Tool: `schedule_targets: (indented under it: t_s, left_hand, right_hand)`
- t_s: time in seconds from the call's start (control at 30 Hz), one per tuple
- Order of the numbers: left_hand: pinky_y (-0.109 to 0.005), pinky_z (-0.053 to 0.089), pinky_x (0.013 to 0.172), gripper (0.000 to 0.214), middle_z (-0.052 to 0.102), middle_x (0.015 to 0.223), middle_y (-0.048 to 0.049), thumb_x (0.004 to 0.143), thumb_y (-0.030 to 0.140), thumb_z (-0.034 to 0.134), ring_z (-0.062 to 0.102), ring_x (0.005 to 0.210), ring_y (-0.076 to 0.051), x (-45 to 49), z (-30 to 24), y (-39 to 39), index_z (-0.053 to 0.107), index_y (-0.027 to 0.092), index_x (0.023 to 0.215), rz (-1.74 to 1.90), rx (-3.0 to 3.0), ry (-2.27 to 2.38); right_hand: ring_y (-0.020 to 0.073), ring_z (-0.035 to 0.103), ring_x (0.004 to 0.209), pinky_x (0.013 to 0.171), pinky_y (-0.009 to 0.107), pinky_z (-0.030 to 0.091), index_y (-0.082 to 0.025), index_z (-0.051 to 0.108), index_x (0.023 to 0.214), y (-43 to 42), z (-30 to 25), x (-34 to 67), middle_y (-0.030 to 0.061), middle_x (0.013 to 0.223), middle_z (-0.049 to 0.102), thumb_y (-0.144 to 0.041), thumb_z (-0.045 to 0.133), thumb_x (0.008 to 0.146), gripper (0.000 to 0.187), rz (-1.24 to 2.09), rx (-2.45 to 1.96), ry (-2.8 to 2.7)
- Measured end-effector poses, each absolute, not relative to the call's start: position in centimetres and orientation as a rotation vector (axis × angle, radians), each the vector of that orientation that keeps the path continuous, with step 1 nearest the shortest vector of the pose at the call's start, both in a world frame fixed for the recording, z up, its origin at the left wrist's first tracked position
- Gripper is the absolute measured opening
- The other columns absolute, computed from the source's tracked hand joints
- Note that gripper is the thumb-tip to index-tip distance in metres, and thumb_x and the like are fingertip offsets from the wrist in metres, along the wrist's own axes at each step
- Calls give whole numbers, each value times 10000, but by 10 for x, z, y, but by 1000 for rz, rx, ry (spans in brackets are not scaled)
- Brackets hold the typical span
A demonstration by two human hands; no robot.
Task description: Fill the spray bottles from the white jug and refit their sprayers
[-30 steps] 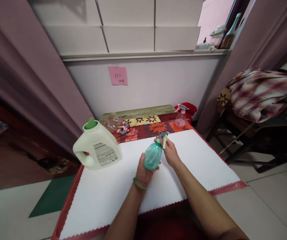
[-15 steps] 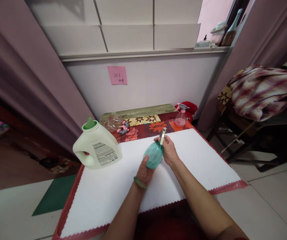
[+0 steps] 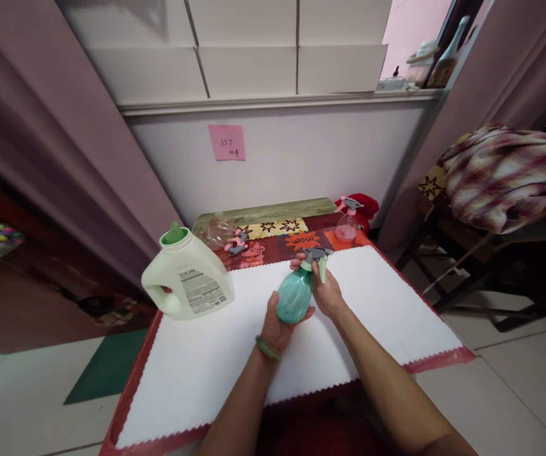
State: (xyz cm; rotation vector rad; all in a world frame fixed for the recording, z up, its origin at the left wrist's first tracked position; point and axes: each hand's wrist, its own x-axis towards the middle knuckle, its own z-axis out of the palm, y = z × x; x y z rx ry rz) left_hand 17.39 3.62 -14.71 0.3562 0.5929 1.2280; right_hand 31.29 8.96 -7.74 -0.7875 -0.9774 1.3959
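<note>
A teal spray bottle (image 3: 294, 296) with a grey and pale green trigger head (image 3: 318, 256) is held tilted above the white sheet on the table. My left hand (image 3: 277, 326), with a green bangle at the wrist, cradles the bottle's rounded body from below. At the neck, the fingers of my right hand (image 3: 326, 291) are closed around the trigger head; some of them are hidden behind it. A large pale green jug (image 3: 188, 278) with a handle and green spout stands open on the left of the table.
Behind the sheet (image 3: 197, 380), a clear bottle (image 3: 218, 234) lies beside a pink and grey spray head (image 3: 237, 242). At the back right stands a spray bottle with pink liquid (image 3: 347, 227). A pink note (image 3: 227, 142) is on the wall. Plaid cloth (image 3: 505, 174) lies at right.
The spray head has turned in my right hand, so its nozzle now points right and its trigger shows from the side. My left fingers have spread under the bottle.
</note>
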Motion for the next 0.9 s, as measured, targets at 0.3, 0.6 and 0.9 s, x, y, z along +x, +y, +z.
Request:
schedule_targets:
  t_s: [0.3, 0.6, 0.9]
  left_hand:
    - [-266, 380, 365, 755, 804, 908, -177, 944, 788, 539, 625, 452, -177, 172, -154, 38, 752, 118, 1219, 1177, 433, 633]
    - [-291, 537, 557, 607, 780, 1043, -116, 861, 384, 843, 762, 768, -241, 177, -157, 38, 634, 202, 1400, 1243, 512, 680]
    - [-347, 618, 675, 556, 770, 1194, -92, 786, 330, 918, 774, 989, -320, 178, -148, 37, 668, 284, 1281, 1220, 550, 651]
  right_hand:
    - [317, 744, 1079, 902, 434, 573, -255, 752, 1061, 95, -79, 307, 83, 1040, 824, -658, 843, 767, 507, 1443, -732, -891]
    - [153, 526, 626, 641, 297, 418, -268, 566, 841, 104, -83, 317, -78, 670, 617, -563, 949, 660, 516, 1298, -838, -829]
    - [187, 602, 737, 706, 327, 468, -254, 651, 948, 101, -84, 309, -32, 833, 717, -502, 971, 655, 500, 1205, -959, -848]
